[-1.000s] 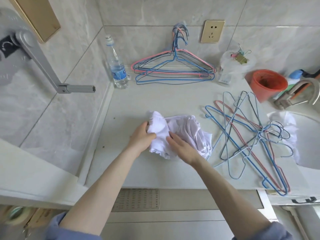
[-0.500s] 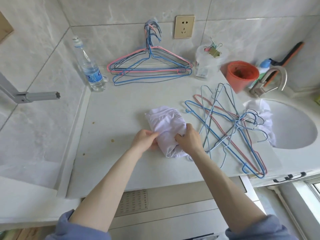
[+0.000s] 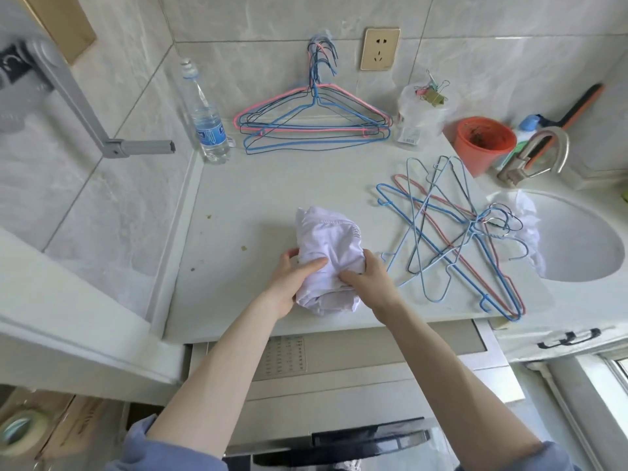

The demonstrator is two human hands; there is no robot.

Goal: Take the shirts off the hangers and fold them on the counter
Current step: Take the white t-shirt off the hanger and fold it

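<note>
Head view: the shirt (image 3: 329, 239), a loose crumple a second ago, is now a tight white bundle on the counter (image 3: 272, 198). We judge this fold nearly done. Our left hand (image 3: 292, 277) and right hand (image 3: 370, 280) clasp its near end from either side, thumbs on top. Its long axis runs away from the hands toward the wall, the far end leaning slightly left.

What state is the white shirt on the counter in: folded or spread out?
Folded: the white shirt is a compact bundle, gripped by the left hand and right hand.
</note>
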